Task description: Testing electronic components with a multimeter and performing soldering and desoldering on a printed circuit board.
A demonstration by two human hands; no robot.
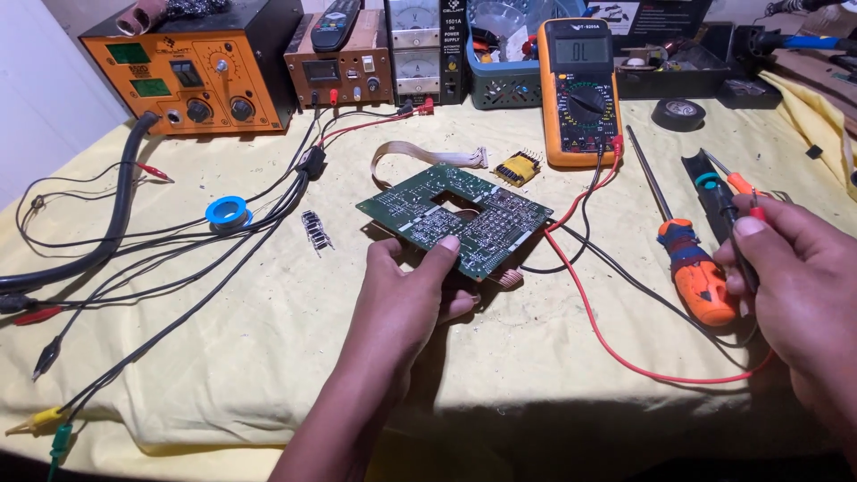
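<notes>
Centrally, we are lifting the green rectangular circuit board point(455, 217) off the yellow cloth-covered table point(268, 339), our left hand point(406, 290) pinching its near edge: stiff, light, fragile. Our right hand point(794, 277) is closing around black and red meter probes point(743, 234).

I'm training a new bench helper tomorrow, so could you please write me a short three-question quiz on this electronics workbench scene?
1. True or false: the left hand holds the green circuit board by its near edge, solder side up.
2. Multiple choice: what does the right hand grip? A) the orange-handled screwdriver B) the meter probes C) the roll of black tape
3. Fill in: the red lead and the black one run up to the orange ____ standing at the back of the yellow cloth.

Key: 1 true; 2 B; 3 multimeter.
</notes>
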